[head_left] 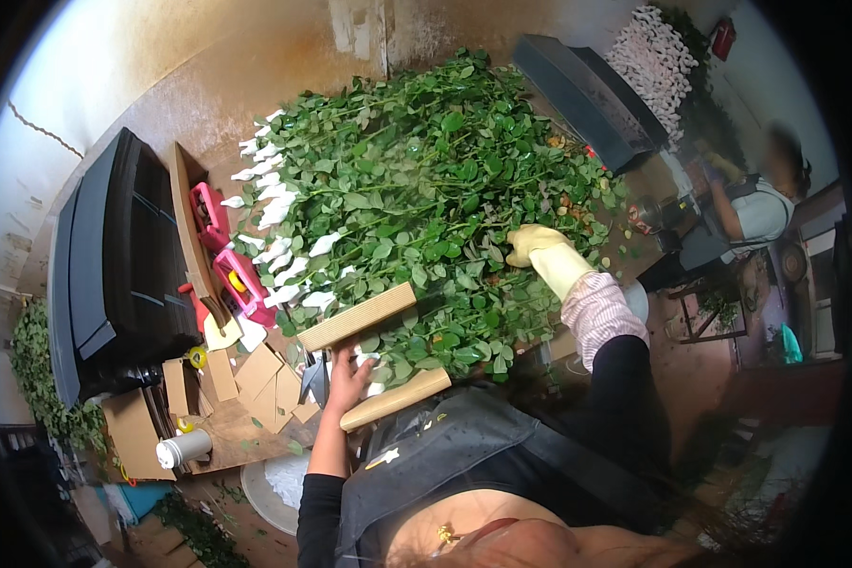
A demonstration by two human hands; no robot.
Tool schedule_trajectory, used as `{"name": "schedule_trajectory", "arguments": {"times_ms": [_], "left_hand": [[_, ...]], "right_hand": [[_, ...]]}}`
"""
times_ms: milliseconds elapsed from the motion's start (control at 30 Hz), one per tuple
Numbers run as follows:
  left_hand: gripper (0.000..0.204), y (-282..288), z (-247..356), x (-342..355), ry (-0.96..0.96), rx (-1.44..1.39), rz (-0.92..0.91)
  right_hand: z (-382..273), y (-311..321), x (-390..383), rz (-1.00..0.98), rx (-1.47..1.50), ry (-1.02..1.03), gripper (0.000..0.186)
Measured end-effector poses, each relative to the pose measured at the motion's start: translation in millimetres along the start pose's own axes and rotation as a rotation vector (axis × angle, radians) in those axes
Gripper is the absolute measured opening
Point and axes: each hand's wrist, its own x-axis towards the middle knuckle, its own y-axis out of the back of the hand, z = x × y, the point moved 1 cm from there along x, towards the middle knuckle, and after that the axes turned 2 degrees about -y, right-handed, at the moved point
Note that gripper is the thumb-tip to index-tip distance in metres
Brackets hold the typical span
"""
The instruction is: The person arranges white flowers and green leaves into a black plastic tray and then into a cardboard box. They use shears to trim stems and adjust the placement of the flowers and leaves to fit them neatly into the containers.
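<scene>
A large heap of leafy green stems [398, 170] covers the work table, with several white-sleeved heads [275, 205] along its left side. My bare left hand [348, 379] is curled between two padded bars, the upper one ribbed tan [355, 315], the lower one pale [395, 398], beside white heads and a grey piece; what its fingers hold is partly hidden. More leafy stems lie between the bars. My right hand [537, 251], in a long pale-yellow glove, reaches into the right of the heap with fingers curled among the stems; what it grips is hidden by leaves.
Left are a dark bin [114, 256], pink tape dispensers [239, 279], cardboard pieces [256, 374] and a white roll [182, 448]. A round pan [256, 502] sits below. At right are a dark trough [587, 95], white-sleeved bundles [648, 71] and a co-worker [753, 213].
</scene>
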Motion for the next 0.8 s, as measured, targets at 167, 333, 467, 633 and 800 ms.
{"name": "schedule_trajectory", "arguments": {"times_ms": [167,333,467,633,800], "left_hand": [[0.057,-12.1,-3.1,6.9,-0.064,0.01,0.013],[0.055,-5.4,-0.8,1.3,-0.101,0.036,0.044],[0.054,-7.2,9.4,4.2,-0.058,-0.039,-0.004],[0.054,-11.0,18.1,5.6,-0.102,-0.012,-0.008],[0.054,-4.8,28.9,-1.7,-0.083,0.119,0.012]], "right_hand": [[21.0,-40.6,15.7,-0.204,0.022,-0.198,0.042],[-20.5,-31.1,-0.9,0.51,0.06,0.156,0.038],[-67.5,-7.1,38.5,0.437,-0.156,0.223,0.038],[-44.3,-16.9,45.8,0.879,0.597,0.668,0.033],[18.4,18.6,-31.2,0.755,1.011,0.094,0.031]]}}
